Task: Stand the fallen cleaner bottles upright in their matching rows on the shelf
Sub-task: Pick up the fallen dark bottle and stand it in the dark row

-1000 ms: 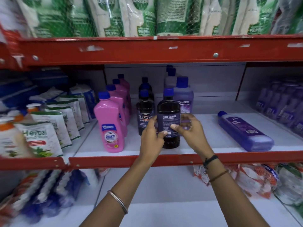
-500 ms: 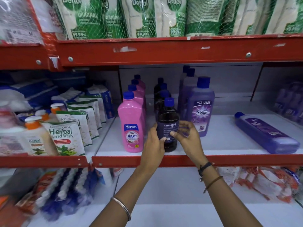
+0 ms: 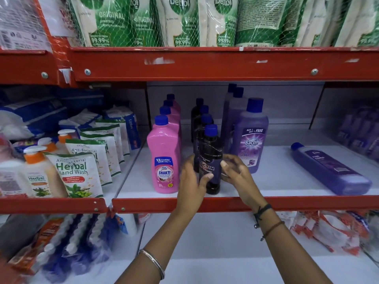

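Since the earlier frames, the dark bottle [image 3: 210, 160] has been turned about its upright axis, so that its label now faces forward; it stands at the same spot at the front of the dark row.

Head view. Left hand [image 3: 191, 181] and right hand [image 3: 235, 173] both curl around the dark bottle's lower body from opposite sides, fingers pressed on the label band. The bottle stands upright on the shelf [image 3: 266, 181], between the pink row [image 3: 165, 156] and the purple row [image 3: 249, 138], near the red front lip. One purple fallen bottle [image 3: 330, 170] lies on its side well apart to the right, with nothing between it and the hands. Its long axis runs diagonally, cap toward the back-left and base toward the front-right. The right hand is the nearer; the cap end points toward it. By judgement, the fallen bottle belongs in the purple row, so the coming reach goes rightward and the bottle must be tipped up about its base.
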`<state>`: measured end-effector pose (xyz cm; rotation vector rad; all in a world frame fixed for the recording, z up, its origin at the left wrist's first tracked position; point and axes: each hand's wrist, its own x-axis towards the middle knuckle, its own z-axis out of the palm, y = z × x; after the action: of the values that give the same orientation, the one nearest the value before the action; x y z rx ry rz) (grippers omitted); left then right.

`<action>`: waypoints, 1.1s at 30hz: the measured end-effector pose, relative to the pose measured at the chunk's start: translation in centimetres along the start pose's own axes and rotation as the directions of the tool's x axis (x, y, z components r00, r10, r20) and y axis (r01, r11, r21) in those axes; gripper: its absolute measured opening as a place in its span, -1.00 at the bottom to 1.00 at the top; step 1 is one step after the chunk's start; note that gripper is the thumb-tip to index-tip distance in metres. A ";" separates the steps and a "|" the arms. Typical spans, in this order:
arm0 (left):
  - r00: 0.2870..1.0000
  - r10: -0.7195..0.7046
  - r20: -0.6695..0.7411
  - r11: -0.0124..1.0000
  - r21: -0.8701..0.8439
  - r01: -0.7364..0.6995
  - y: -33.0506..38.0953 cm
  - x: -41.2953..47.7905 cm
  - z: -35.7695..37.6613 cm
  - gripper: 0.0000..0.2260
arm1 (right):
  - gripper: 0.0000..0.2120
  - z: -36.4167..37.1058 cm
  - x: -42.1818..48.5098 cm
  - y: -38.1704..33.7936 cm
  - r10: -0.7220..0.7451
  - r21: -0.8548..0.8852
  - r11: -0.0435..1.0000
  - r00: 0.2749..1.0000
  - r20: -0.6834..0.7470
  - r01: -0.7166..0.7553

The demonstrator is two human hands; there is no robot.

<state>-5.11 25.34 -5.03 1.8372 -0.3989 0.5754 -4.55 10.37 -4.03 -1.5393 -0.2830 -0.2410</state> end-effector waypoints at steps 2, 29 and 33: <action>0.999 -0.024 0.046 0.999 -0.037 0.026 0.1 0.3 0.0 -0.44 | -0.78 0.1 0.1 -0.2 0.016 -0.026 1.000 0.999 0.041 -0.015; 0.954 0.299 -0.004 0.949 0.103 -0.297 6.1 -2.0 11.5 -0.73 | -0.71 -12.7 -2.8 -4.3 -0.143 -0.434 0.901 0.939 -0.312 -0.007; 0.964 0.182 0.194 0.982 0.015 -0.189 8.2 0.2 17.7 -0.71 | -0.69 -20.1 -2.4 -5.0 -0.232 -0.657 0.747 0.884 -0.405 -0.105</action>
<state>-5.93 5.90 -3.30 1.9067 -0.7006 0.5352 -7.85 -9.83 -0.35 -2.1180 0.1665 -0.8343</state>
